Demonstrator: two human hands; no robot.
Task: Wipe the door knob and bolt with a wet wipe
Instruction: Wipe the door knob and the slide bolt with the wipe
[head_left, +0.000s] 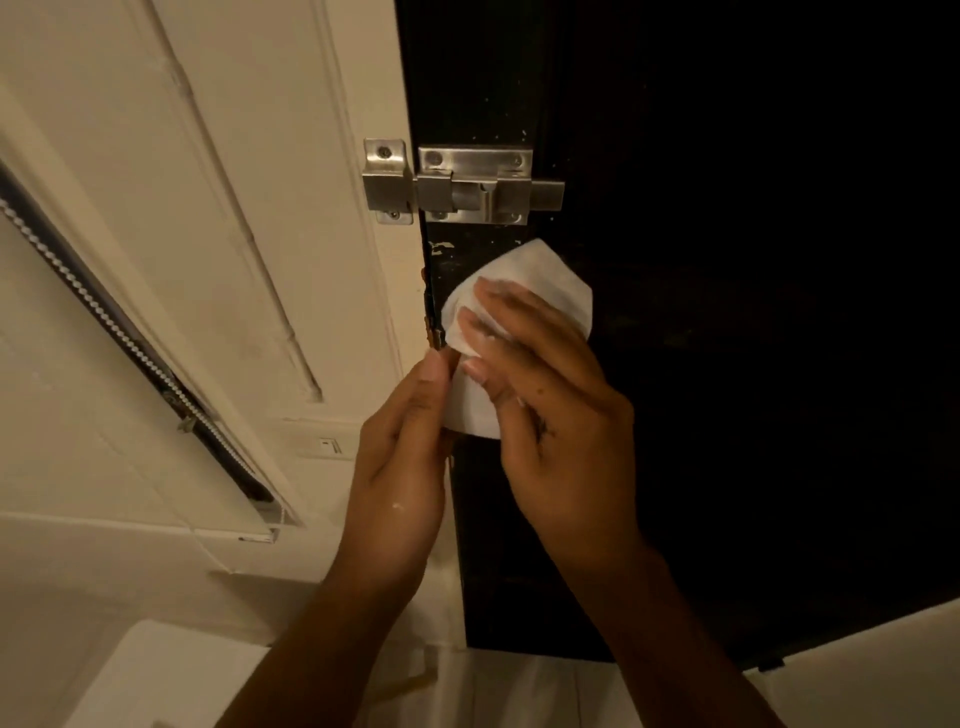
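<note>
1. Wipe (524, 291), white and crumpled, pressed on the dark door (727, 364), just under the bolt (467, 184). Long way runs up and down, top tip toward the bolt.
2. Door knob hidden, maybe under the wipe; cannot tell.
3. Right hand (545, 410) lying over the wipe, fingers curled round it, holding it.
4. Left hand (402, 457) beside it at the door edge, thumb and fingers pinching the wipe's lower left side.
5. Bolt silver, lying sideways, left end reaching into the catch (387, 182) on the cream frame (291, 208).
6. Window blind (104, 312) slanting at far left.
</note>
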